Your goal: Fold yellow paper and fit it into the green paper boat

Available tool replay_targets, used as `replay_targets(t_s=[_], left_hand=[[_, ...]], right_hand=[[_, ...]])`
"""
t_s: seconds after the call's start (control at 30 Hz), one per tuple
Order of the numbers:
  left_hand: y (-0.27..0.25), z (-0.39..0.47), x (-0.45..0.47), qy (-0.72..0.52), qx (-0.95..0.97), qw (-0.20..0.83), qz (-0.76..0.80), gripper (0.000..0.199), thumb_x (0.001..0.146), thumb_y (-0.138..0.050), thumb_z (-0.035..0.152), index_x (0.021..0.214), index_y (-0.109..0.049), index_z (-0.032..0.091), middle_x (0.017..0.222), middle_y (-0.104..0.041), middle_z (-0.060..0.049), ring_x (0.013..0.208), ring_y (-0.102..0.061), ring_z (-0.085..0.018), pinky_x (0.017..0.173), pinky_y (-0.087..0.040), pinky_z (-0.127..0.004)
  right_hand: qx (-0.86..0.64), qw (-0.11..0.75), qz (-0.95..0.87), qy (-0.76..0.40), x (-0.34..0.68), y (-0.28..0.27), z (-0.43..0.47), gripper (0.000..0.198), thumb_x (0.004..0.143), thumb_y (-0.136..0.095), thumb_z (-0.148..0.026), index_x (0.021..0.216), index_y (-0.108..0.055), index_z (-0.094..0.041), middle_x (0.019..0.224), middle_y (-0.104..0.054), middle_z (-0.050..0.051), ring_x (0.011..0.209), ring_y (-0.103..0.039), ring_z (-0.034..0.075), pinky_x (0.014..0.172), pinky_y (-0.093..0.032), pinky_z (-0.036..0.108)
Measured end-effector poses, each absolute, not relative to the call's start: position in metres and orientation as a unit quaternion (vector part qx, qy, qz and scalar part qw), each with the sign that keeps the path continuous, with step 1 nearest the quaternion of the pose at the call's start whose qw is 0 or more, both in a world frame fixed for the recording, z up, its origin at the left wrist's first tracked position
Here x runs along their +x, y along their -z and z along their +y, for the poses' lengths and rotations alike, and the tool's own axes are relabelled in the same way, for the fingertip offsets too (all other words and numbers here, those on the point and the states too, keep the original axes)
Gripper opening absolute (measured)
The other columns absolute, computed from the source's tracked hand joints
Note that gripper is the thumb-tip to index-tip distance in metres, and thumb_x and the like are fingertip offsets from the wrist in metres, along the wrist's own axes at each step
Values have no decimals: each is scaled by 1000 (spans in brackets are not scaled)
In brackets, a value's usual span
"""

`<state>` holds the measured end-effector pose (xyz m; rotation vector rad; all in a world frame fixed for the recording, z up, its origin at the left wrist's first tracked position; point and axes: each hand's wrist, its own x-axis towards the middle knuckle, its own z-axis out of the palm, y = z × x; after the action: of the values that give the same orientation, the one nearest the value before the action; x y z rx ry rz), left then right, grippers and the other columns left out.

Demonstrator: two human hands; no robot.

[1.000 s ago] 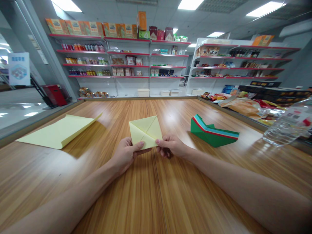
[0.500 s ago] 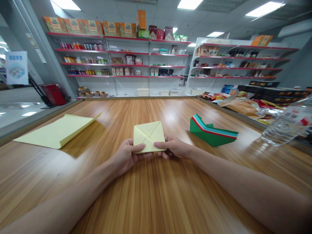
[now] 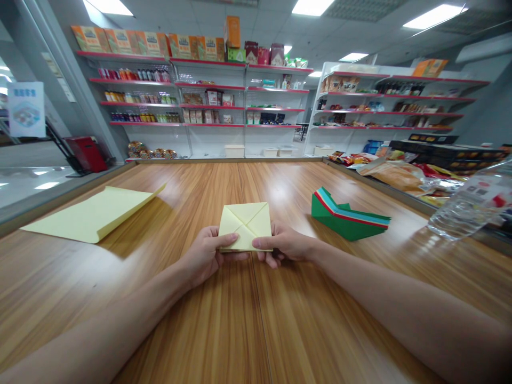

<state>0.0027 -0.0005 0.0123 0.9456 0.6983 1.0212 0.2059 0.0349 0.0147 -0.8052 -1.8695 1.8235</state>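
A small square of folded pale yellow paper (image 3: 248, 216) is held just above the table, with diagonal crease lines crossing on its top face. My left hand (image 3: 210, 249) grips its lower left corner, thumb on top and fingers underneath. On the lower right corner, my right hand (image 3: 285, 244) pinches it the same way, some fingertips showing below the edge. To the left lies a larger pale yellow sheet (image 3: 94, 213) with one curled side. A green folded paper boat (image 3: 346, 218) with red, white and blue layered edges rests to the right.
The wooden table (image 3: 192, 330) has a seam down its middle. A clear plastic bottle (image 3: 468, 205) lies at the right edge, near packaged snacks (image 3: 400, 176). Stocked shelves (image 3: 210, 96) stand beyond the table, and a sign (image 3: 26, 109) is at far left.
The folded yellow paper has turned slightly and lowered a little between my hands. Both hands keep their hold, and the other papers lie where they were.
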Motion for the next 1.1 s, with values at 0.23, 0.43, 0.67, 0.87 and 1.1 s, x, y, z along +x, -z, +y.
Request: replay_targets(t_s=[0.23, 0.43, 0.67, 0.87, 1.1], left_hand=[[-12, -1, 4, -478, 467, 670, 323, 25, 74, -68, 23, 93, -69, 6, 85, -71, -14, 70, -66, -19, 57, -56, -25], [-13, 1, 1, -475, 463, 677, 318, 26, 74, -68, 22, 95, -69, 6, 87, -71, -15, 71, -66, -19, 59, -57, -26], [-11, -1, 1, -452, 462, 699, 306, 26, 73, -69, 21, 94, -70, 5, 89, -70, -17, 77, -66, -23, 59, -57, -25], [-8, 6, -4, -465, 460, 695, 299, 30, 71, -71, 23, 97, -69, 6, 94, -69, -18, 81, -66, -23, 63, -57, -26], [-5, 12, -9, -496, 456, 664, 325, 28, 72, -71, 22, 95, -69, 6, 89, -70, -16, 75, -66, -22, 61, -57, -28]], right_hand=[[-294, 190, -665, -660, 204, -15, 32, 38, 78, -60, -41, 63, -62, -7, 45, -60, 2, 32, -48, 5, 30, -29, 13], [-300, 201, -646, -672, 201, -17, 27, 35, 76, -63, -37, 57, -60, -8, 42, -57, 0, 31, -50, 6, 30, -29, 12], [-263, 152, -630, -715, 205, -17, 28, 34, 76, -61, -37, 58, -59, -8, 44, -57, 1, 34, -53, 7, 31, -31, 13], [-307, 164, -637, -688, 201, -14, 32, 39, 79, -58, -43, 61, -60, -9, 45, -60, 1, 30, -46, 5, 30, -30, 13], [-375, 229, -637, -634, 190, -11, 30, 56, 80, -48, -59, 58, -60, -9, 42, -59, 3, 24, -39, 4, 25, -26, 14]])
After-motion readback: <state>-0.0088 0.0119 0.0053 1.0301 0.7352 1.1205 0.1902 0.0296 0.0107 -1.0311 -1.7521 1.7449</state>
